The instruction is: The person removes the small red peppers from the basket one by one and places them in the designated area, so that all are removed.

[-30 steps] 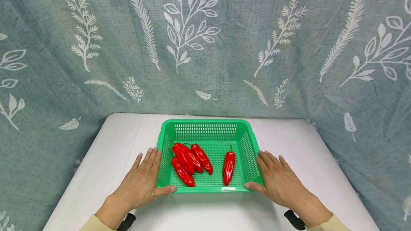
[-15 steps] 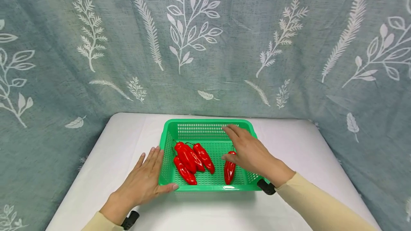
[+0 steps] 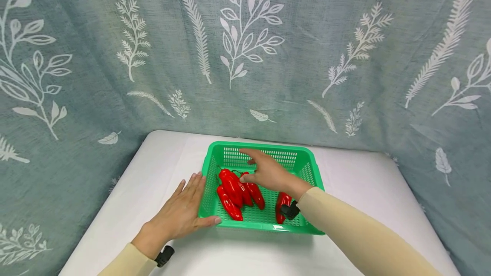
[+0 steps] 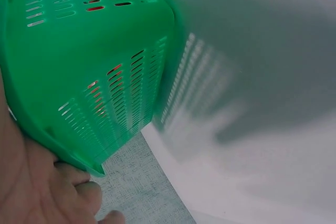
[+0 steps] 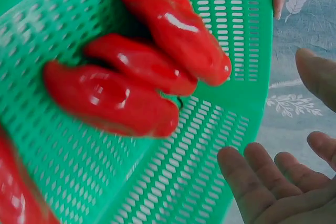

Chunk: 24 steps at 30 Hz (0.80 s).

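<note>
A green plastic basket (image 3: pixel 264 226) with slotted walls stands on the white table. Several glossy red chili peppers (image 3: pixel 231 188) lie bunched in its left half. Apart from them, a single red pepper (image 3: pixel 281 203) lies at the right, partly covered by my right wrist. My left hand (image 3: pixel 178 208) rests against the basket's left side, fingers straight and thumb on the front rim; the left wrist view shows its palm at the rim. Over the bunched peppers hovers my right hand (image 3: pixel 268 173), thumb and fingers spread apart, holding nothing; in the right wrist view the peppers lie beside it.
The white-covered table (image 3: pixel 356 186) extends on both sides of the basket and in front of it. Behind and around hangs a grey-green cloth (image 3: pixel 215 110) with white leaf prints. A dark wrist camera (image 3: pixel 290 211) sits on the right wrist.
My right hand has left the basket's right rim and moved left, past the single pepper, over the bunched peppers. The left hand stays at the left side. The head view has shifted slightly.
</note>
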{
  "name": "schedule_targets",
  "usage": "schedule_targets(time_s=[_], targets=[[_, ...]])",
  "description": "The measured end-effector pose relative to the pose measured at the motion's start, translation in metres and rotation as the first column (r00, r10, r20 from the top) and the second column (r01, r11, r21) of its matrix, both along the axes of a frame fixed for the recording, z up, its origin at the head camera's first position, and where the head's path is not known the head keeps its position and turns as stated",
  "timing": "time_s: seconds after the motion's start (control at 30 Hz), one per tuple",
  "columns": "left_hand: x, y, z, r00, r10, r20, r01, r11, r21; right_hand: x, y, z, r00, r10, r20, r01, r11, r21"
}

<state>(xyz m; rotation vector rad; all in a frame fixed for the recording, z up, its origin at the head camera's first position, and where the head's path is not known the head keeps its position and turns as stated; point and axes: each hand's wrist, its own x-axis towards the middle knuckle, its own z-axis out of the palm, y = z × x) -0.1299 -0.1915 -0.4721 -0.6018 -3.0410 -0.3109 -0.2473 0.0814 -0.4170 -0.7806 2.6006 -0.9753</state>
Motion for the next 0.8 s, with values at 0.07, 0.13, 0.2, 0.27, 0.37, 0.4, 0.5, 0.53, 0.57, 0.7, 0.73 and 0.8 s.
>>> schedule_targets(time_s=[0.07,0.13,0.2,0.27,0.37,0.4,0.5,0.53,0.57,0.7,0.73,0.8], targets=[[-0.001,0.000,0.000,1.000,-0.006,-0.002,0.006,1.000,0.000,-0.004,-0.006,-0.003,0.999,-0.004,0.052,0.006,0.999,-0.035],[-0.002,0.000,0.000,1.000,-0.009,-0.004,0.009,1.000,0.002,-0.006,-0.011,-0.007,0.994,-0.004,0.110,0.013,0.997,-0.080],[-0.002,0.000,0.000,1.000,-0.010,-0.007,0.010,1.000,0.003,-0.008,-0.015,-0.010,0.985,-0.005,0.173,0.026,0.992,-0.121],[-0.003,-0.001,0.000,1.000,-0.009,-0.005,0.009,1.000,0.004,-0.008,-0.018,-0.013,0.971,-0.009,0.240,0.048,0.986,-0.158],[-0.003,-0.001,0.000,1.000,-0.008,-0.007,0.008,1.000,0.000,-0.009,-0.022,-0.020,0.949,0.002,0.316,0.065,0.977,-0.202],[-0.003,-0.002,0.000,1.000,-0.008,-0.009,0.008,1.000,0.001,-0.010,-0.023,-0.023,0.943,0.007,0.332,0.068,0.975,-0.212],[-0.003,-0.002,0.000,1.000,-0.006,-0.008,0.006,1.000,0.004,-0.011,-0.026,-0.031,0.932,0.020,0.361,0.068,0.971,-0.230],[-0.003,-0.002,-0.001,1.000,-0.005,-0.005,0.005,1.000,0.008,-0.011,-0.027,-0.034,0.931,0.024,0.365,0.066,0.970,-0.233],[-0.003,-0.002,-0.001,1.000,-0.005,-0.001,0.005,1.000,0.012,-0.011,-0.027,-0.036,0.929,0.025,0.370,0.067,0.970,-0.234],[-0.002,-0.002,-0.002,1.000,0.003,0.025,-0.004,1.000,0.010,-0.013,-0.031,-0.045,0.928,0.028,0.371,0.060,0.973,-0.223],[-0.002,-0.002,-0.003,1.000,0.005,0.030,-0.006,1.000,0.011,-0.013,-0.032,-0.047,0.929,0.031,0.369,0.055,0.974,-0.219],[-0.001,-0.003,-0.003,0.999,0.010,0.036,-0.010,1.000,0.006,-0.014,-0.033,-0.050,0.929,0.039,0.368,0.044,0.976,-0.214]])
